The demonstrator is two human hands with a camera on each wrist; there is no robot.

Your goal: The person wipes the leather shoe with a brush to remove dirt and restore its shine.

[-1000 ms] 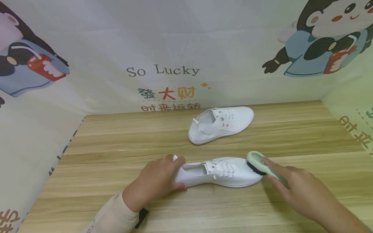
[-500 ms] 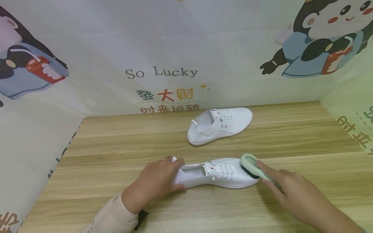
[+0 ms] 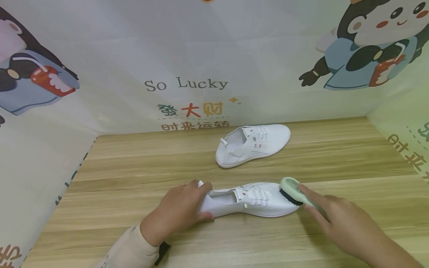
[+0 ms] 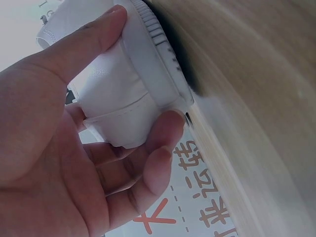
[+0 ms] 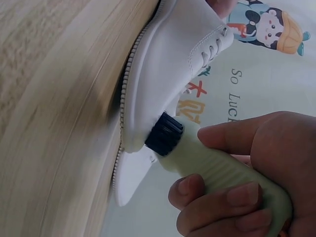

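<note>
A white lace-up shoe [image 3: 261, 203] lies nearest the person, its toe pointing right. My left hand [image 3: 181, 204] grips its heel; in the left wrist view the thumb [image 4: 98, 37] presses one side while the fingers [image 4: 160, 163] curl round the other. My right hand [image 3: 345, 223] holds a pale green shoe brush [image 3: 291, 186] by its handle, index finger stretched along the top. Dark bristles [image 5: 165, 134] meet the toe of the shoe in the right wrist view. Behind it sits the matching white shoe [image 3: 268, 143], untouched by either hand.
A wood-grain tabletop [image 3: 140, 163] carries both shoes. Pale printed sheets with cartoon figures and lettering form a back wall [image 3: 268, 56], a left wall [image 3: 40, 160] and a right wall [image 3: 402, 119] round it.
The brush has moved left over the toe, then slightly back right, in my right hand. My left hand keeps its grip on the heel, and the rear shoe stays put.
</note>
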